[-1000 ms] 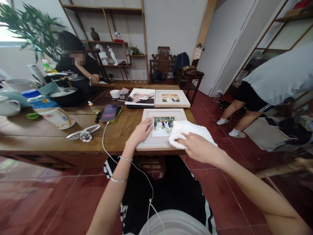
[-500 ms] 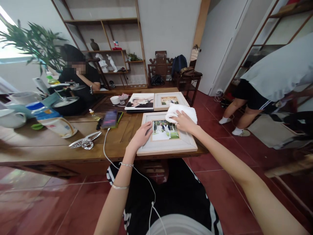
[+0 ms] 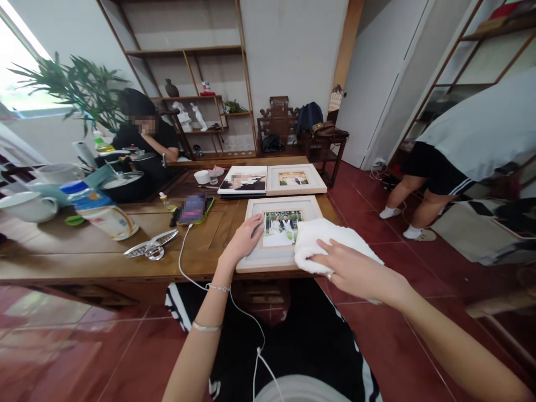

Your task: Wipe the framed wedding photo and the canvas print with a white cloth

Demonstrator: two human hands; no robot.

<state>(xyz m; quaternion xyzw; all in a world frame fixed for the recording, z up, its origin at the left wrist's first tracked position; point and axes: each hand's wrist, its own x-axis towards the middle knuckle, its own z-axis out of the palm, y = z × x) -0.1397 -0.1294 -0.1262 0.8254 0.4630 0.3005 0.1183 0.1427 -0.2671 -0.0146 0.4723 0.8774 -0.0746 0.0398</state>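
Observation:
A pale picture frame (image 3: 255,262) with a wedding photo (image 3: 278,223) lies flat at the front edge of the wooden table. My left hand (image 3: 245,237) rests across the frame's left side, fingers stretched out along the surface next to the photo. Bunched in my right hand (image 3: 355,273) is a white towel (image 3: 330,234); the fingers press it on the frame's right side and lower right corner. The towel covers that corner and the photo's right edge, and part of it hangs past the frame.
Behind lie a second framed photo (image 3: 316,173) and a photo panel (image 3: 251,174). A phone (image 3: 195,209) with a white cable, a hair clip (image 3: 151,244) and a leaning bottle (image 3: 103,212) are to the left. One person sits across; another bends over at right.
My right hand has drawn the towel from the frame's upper right corner down toward its lower right corner, nearer to me. My left hand stays on the frame's left side.

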